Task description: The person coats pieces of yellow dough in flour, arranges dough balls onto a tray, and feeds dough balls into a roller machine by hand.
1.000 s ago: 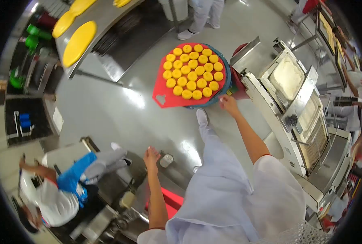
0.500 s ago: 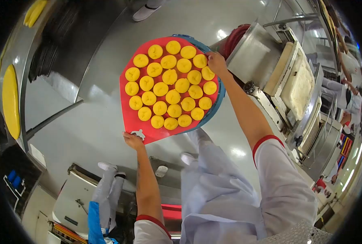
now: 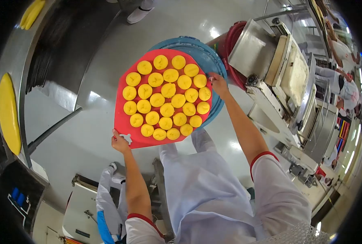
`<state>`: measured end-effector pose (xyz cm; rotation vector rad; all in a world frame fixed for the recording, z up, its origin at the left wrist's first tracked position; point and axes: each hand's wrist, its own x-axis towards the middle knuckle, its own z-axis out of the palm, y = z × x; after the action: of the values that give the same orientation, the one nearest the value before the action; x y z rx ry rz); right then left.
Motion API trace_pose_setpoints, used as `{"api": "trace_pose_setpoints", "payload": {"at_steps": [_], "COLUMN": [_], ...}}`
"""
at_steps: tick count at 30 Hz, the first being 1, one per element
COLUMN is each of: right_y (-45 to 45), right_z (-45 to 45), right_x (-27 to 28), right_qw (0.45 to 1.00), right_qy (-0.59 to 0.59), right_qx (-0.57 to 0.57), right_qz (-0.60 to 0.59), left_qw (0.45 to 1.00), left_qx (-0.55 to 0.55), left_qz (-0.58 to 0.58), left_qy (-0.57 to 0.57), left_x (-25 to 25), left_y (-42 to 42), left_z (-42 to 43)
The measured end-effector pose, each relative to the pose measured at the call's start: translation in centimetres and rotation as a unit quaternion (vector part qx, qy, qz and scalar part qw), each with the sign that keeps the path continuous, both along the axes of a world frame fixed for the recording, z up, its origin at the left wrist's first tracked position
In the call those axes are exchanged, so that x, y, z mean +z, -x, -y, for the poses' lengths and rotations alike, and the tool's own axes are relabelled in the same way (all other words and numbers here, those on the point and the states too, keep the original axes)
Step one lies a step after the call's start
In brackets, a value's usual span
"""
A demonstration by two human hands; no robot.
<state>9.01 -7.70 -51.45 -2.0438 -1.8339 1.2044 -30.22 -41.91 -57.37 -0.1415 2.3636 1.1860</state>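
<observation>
Between my hands is a flat red board [image 3: 142, 141] covered with several round yellow dough pieces [image 3: 166, 110], spaced apart, many with creased tops. My left hand [image 3: 120, 142] grips the board's lower-left corner, beside a pale cut-out hole [image 3: 126, 138]. On the far right edge, my right hand [image 3: 218, 84] is closed around the rim. A round blue tub [image 3: 213, 61] shows behind and beneath the board; whether they touch I cannot tell.
At left, a metal table [image 3: 12, 57] carries long yellow dough [image 3: 9, 114]. A red bin [image 3: 234, 73] and a machine [image 3: 293, 77] with a metal tray [image 3: 252, 51] stand at right. Another person's legs [image 3: 110, 191] are at lower left, a white shoe [image 3: 138, 15] at the top.
The board in my hands has shifted slightly left and down in view, so more of the blue tub shows. The surroundings have shifted with my head. Both hands keep their hold.
</observation>
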Motion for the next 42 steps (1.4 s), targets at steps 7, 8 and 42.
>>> {"api": "trace_pose_setpoints", "payload": {"at_steps": [7,8,42], "right_y": [2.3,2.0,-54.7], "right_z": [3.4,4.1,29.7], "right_x": [-0.3,-1.2,61.9], "right_qw": [0.951,0.952,0.723], "right_qy": [0.125,0.116,-0.246], "right_qx": [-0.155,-0.145,-0.468], "right_qz": [-0.236,-0.242,-0.445], "left_qw": [0.982,0.977,0.768], "left_qx": [-0.008,-0.008,-0.500], "left_qz": [0.171,0.193,0.280], "left_qy": [-0.078,-0.088,-0.286], "left_x": [-0.7,-0.3,62.4], "left_y": [5.3,5.9,-42.3], "left_z": [2.4,2.1,-20.6]}}
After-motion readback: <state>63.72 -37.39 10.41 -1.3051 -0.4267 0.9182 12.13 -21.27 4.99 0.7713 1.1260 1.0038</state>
